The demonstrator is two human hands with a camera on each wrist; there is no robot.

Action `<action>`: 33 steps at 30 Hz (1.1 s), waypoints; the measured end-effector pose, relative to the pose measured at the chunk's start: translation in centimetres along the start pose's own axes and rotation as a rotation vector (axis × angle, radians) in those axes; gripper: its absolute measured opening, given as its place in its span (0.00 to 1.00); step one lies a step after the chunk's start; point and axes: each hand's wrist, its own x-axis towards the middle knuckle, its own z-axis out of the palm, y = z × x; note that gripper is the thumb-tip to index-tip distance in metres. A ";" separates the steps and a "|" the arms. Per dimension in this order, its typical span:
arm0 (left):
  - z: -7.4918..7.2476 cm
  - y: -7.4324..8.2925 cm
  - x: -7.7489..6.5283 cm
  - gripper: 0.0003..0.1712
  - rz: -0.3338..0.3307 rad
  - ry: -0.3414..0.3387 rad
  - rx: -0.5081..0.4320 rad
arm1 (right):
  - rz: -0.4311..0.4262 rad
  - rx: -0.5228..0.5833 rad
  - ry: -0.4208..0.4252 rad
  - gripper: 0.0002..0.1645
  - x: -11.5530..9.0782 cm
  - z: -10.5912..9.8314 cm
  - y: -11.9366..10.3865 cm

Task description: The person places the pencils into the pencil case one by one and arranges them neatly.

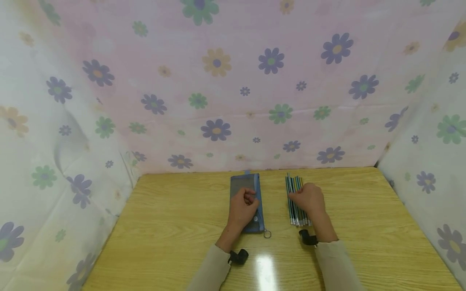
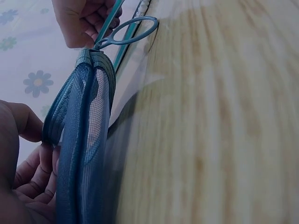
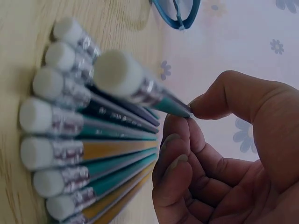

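Observation:
A blue mesh zip pouch point(image 1: 240, 182) lies lengthwise on the table, its mouth partly parted in the left wrist view. My left hand point(image 1: 242, 208) is over it, and thumb and finger pinch the pouch's edge beside the zipper point(image 2: 60, 107). To the right, a row of eraser-tipped pencils point(image 1: 299, 214) lies side by side, white erasers toward me. Between thumb and fingertips, my right hand point(image 1: 310, 199) pinches one teal-and-dark pencil point(image 3: 154, 95), its eraser end raised above the others. The other fingers of that hand are curled.
A ring point(image 1: 267, 234) hangs off the pouch's near right corner. Dark camera mounts sit at the left wrist point(image 1: 238, 257) and the right wrist point(image 1: 308, 237). Flower-printed cloth point(image 1: 233, 101) stands behind the wood-grain table point(image 1: 174, 210) and along both sides.

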 end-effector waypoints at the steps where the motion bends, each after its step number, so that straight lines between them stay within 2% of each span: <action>1: 0.0 0.0 0.0 0.12 -0.002 0.000 -0.004 | 0.003 0.003 -0.003 0.27 0.0 0.1 -0.1; 9: -0.1 0.3 -0.1 0.11 0.004 -0.002 -0.037 | -0.018 0.039 0.005 0.20 0.0 0.9 -0.7; 15: -0.1 0.3 -0.1 0.12 0.005 -0.008 -0.058 | -0.014 0.068 -0.018 0.21 -0.2 1.3 -1.3; 24: -0.1 0.1 -0.1 0.11 0.022 -0.002 -0.073 | -0.014 0.100 -0.024 0.15 -0.2 2.1 -2.2; 33: -0.1 0.2 0.0 0.10 -0.004 0.003 -0.075 | -0.025 0.110 0.001 0.14 -0.2 3.0 -3.1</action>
